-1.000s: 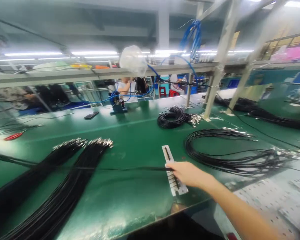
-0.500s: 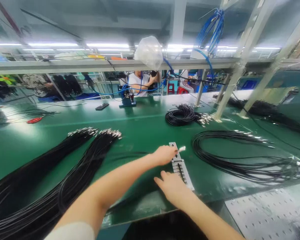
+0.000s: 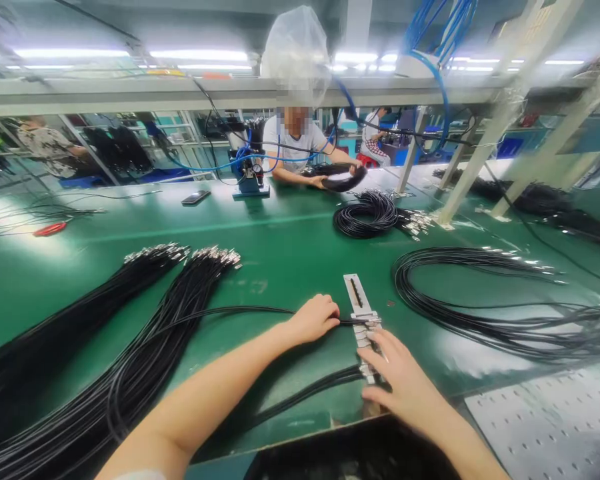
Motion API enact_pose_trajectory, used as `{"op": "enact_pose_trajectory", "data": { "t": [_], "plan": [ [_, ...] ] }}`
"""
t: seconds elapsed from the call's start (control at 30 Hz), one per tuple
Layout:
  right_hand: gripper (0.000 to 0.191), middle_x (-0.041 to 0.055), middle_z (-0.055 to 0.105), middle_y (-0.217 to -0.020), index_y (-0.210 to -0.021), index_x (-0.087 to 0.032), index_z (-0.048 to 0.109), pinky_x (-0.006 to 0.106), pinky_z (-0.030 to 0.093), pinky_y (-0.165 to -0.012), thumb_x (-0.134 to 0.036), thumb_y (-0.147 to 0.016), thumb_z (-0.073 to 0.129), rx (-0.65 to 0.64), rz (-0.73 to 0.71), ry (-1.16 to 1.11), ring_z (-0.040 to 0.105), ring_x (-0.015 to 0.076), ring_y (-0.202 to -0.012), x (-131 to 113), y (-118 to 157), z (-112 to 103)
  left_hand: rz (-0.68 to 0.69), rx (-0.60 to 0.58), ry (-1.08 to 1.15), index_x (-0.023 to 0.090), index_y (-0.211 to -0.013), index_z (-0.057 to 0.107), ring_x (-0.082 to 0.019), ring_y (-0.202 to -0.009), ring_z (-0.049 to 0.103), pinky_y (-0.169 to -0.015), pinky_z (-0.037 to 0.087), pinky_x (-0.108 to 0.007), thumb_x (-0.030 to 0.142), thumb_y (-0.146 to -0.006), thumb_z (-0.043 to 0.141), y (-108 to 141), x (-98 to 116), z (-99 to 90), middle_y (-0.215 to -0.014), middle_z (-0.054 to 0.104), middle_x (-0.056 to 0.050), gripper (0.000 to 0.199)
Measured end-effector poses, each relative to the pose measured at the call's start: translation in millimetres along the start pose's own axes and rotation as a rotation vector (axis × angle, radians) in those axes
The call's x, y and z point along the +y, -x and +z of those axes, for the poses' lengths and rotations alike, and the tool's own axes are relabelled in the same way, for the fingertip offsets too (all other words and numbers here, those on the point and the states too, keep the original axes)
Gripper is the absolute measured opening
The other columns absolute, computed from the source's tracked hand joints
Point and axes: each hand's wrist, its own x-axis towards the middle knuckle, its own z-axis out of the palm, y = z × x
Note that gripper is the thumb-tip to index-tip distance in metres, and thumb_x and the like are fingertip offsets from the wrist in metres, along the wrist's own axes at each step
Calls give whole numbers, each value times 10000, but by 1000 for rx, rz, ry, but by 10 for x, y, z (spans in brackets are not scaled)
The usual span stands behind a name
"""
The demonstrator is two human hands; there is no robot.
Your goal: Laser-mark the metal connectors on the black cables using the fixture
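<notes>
My left hand [image 3: 316,318] is closed around black cables [image 3: 250,309] just left of a narrow metal fixture [image 3: 356,293]. The held cables run back to the nearer cable bundle [image 3: 180,313] on the left, and their other ends reach the fixture's slots. Over the near half of the fixture lies my right hand [image 3: 400,373], fingers spread and touching the slotted part, partly hiding it. More black cables [image 3: 315,388] enter the fixture's near end from the left. The far half shows a long dark slot with nothing over it.
Another cable bundle [image 3: 105,300] lies at left. Coiled cables [image 3: 365,217] and a looped bunch [image 3: 425,307] lie at right. Red-handled tool [image 3: 50,229], phone [image 3: 195,197] and a blue device [image 3: 251,180] sit farther back. Across the table a person [image 3: 300,143] holds a cable coil [image 3: 347,179].
My left hand has drawn back left from the fixture's far half and now grips cables. My right hand has shifted right onto the near half. The person opposite has come into fuller view with a coil.
</notes>
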Motion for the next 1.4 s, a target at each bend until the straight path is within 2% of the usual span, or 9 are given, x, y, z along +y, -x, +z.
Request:
{"op": "enact_pose_trajectory", "data": {
  "t": [0.13, 0.37, 0.57, 0.63, 0.73, 0.9, 1.07, 1.23, 1.4],
  "plan": [
    [418, 107, 483, -1265, -1160, -233, 550, 443, 411, -980, -326, -762, 638, 63, 16, 16, 376, 272, -1227, -28, -4, 92, 9, -92, 49, 175, -844, 594, -174, -826, 542, -755, 417, -273, 254, -847, 503, -66, 82, -27, -868, 602, -28, 120],
    [388, 111, 518, -1221, -1127, -227, 576, 449, 452, -932, -364, -767, 619, 212, 54, -31, 443, 281, -1171, -68, 35, 182, 5, -87, 98, 168, -771, 571, -152, -710, 524, -630, 379, -236, 202, -759, 512, -36, 73, -3, -774, 592, -14, 69],
    [287, 85, 533, -1162, -1116, -234, 568, 360, 471, -905, -326, -854, 495, 370, 269, -269, 530, 209, -1070, 44, 13, 77, -27, -41, 317, 174, -727, 558, -113, -657, 490, -598, 346, -207, 207, -752, 488, -59, -45, -121, -703, 565, 25, 81],
    [273, 76, 541, -1137, -1103, -235, 571, 348, 470, -901, -328, -863, 480, 399, 320, -323, 545, 196, -1039, 100, -38, 37, -50, -78, 398, 175, -715, 563, -106, -640, 485, -593, 344, -201, 209, -735, 502, -67, -78, -164, -671, 555, 34, 72],
    [266, 68, 543, -1116, -1091, -235, 577, 329, 474, -888, -334, -865, 478, 389, 331, -377, 550, 185, -1012, 169, -134, 5, -112, -148, 395, 181, -704, 569, -106, -632, 487, -580, 342, -199, 203, -703, 510, -66, -85, -197, -660, 555, 38, 63],
    [275, 68, 550, -1092, -1101, -227, 583, 309, 473, -874, -312, -882, 440, 320, 284, -383, 549, 174, -1007, 228, -247, 41, -188, -149, 303, 194, -697, 556, -110, -619, 494, -554, 348, -201, 194, -688, 460, -54, -31, -202, -675, 562, 37, 97],
    [279, 70, 576, -1028, -1090, -216, 599, 326, 485, -838, -285, -871, 440, 306, 268, -322, 573, 184, -946, 216, -306, 69, -196, -153, 236, 194, -702, 557, -129, -637, 500, -569, 359, -222, 207, -681, 459, -57, -8, -179, -707, 584, 20, 101],
    [243, 49, 616, -865, -1025, -202, 617, 288, 507, -683, -284, -864, 455, 356, 263, -412, 587, 154, -729, 189, -310, 17, -166, -160, 320, 190, -784, 594, -124, -626, 510, -561, 356, -214, 203, -686, 476, -55, -11, -154, -705, 597, 18, 154],
    [217, 44, 621, -821, -954, -198, 639, 280, 497, -683, -273, -873, 451, 339, 232, -415, 590, 160, -753, 179, -282, 18, -137, -141, 303, 193, -743, 612, -123, -653, 520, -589, 347, -214, 204, -714, 489, -41, 10, -161, -723, 610, 17, 127]
  ]
}}
